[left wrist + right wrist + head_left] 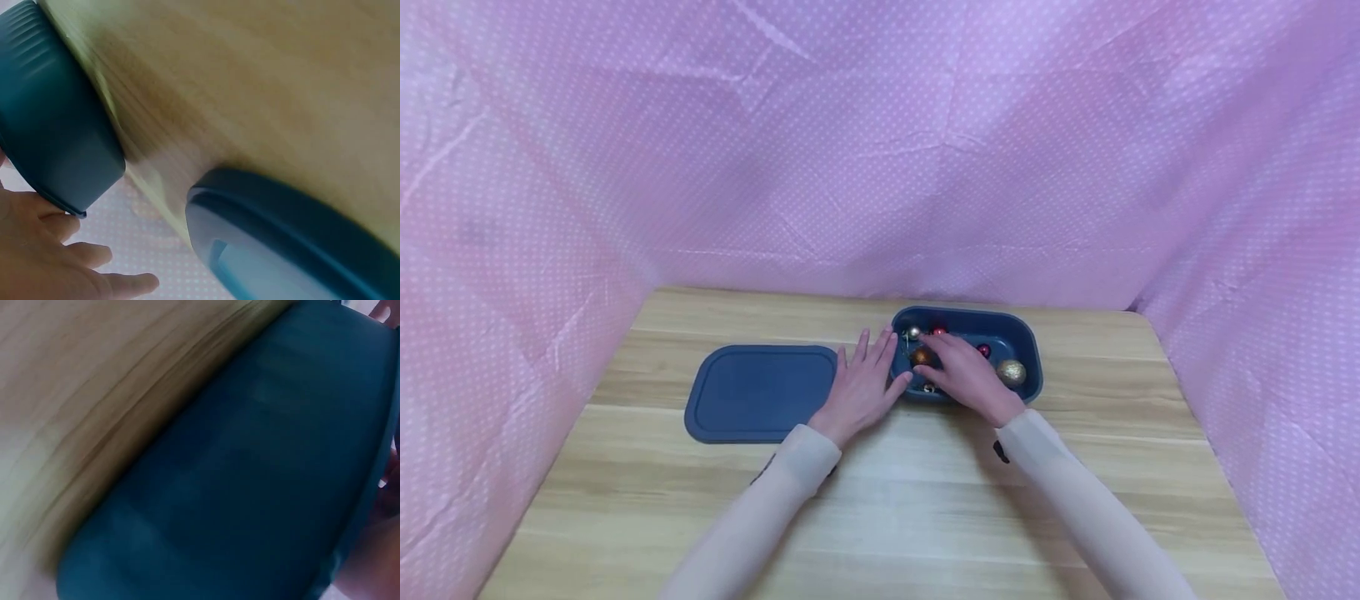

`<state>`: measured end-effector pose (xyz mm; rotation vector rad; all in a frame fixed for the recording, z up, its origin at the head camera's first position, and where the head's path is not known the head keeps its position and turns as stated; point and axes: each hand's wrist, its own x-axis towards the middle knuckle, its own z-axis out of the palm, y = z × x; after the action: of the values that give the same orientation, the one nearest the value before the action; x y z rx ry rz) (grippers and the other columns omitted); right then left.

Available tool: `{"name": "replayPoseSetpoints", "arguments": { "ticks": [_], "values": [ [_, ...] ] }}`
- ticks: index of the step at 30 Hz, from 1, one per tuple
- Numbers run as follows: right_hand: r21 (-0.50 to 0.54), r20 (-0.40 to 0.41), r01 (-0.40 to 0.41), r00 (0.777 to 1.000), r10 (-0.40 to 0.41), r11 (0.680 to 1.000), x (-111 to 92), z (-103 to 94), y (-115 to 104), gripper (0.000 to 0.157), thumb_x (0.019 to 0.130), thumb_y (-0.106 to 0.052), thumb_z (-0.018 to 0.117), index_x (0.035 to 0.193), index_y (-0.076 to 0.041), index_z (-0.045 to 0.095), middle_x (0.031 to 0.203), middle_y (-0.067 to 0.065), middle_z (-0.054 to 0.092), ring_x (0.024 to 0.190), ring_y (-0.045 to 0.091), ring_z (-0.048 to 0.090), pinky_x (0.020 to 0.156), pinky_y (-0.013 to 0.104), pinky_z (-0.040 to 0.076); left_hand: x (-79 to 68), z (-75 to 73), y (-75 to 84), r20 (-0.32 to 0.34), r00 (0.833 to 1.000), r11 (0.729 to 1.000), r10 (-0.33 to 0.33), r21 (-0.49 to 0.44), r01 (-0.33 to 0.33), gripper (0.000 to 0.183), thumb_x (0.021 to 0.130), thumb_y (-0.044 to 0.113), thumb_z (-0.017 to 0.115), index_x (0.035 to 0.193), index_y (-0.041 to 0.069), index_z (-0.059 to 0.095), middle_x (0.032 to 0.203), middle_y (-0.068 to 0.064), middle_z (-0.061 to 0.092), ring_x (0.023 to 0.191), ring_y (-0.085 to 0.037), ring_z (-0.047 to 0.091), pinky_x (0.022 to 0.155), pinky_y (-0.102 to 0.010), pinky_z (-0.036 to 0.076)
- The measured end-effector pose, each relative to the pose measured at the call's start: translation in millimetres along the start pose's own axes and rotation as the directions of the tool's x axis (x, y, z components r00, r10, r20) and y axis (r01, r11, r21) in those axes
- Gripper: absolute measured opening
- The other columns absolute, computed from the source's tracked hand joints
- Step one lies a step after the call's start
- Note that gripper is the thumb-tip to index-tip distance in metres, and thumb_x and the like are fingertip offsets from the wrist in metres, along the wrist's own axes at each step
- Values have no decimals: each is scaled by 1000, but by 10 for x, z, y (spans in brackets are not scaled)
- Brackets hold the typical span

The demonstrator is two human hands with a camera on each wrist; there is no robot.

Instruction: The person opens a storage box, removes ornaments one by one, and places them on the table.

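Left fingers [881, 342] spread against blue box [1028, 346], right fingers [942, 344] by orange bauble [920, 357], grip unclear, box's long axis sideways.

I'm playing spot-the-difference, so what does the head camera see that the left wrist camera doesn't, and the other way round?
Only the head view shows the shiny balls, like the big gold one, inside the blue box. The pale sleeves show only there too.

Only the left wrist view shows the ridges on the box's outside.

Both show the box, the flat blue lid, the left hand, the wooden table and the dotted cloth.
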<state>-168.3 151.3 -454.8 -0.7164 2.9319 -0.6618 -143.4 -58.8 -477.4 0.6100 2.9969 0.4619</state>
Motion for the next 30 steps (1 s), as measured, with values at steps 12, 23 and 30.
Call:
{"name": "replayPoseSetpoints", "arguments": {
  "ticks": [12,23,30],
  "values": [
    [6,44,-74,996,74,997,127,87,-2,44,98,-22,73,135,0,66,131,18,68,122,36,63,105,53,49,16,26,13,4,1000,1000,-13,-20,13,76,108,60,34,167,13,21,174,-2,12,158,-36,13,118,-71,19],
    [101,-88,-91,991,100,991,-39,-62,-10,38,96,-17,75,129,0,70,124,19,70,115,36,67,100,54,51,-3,12,2,3,1000,1000,-18,-19,18,76,108,60,35,166,12,22,174,-2,12,158,-35,14,118,-70,20],
    [164,-187,-83,976,113,983,-259,-230,-27,40,96,-20,76,132,-2,70,128,18,70,120,36,65,102,55,49,7,4,8,12,1000,1000,-18,-16,18,75,109,58,34,167,12,19,174,-2,11,159,-34,12,119,-69,18]
  ]
}}
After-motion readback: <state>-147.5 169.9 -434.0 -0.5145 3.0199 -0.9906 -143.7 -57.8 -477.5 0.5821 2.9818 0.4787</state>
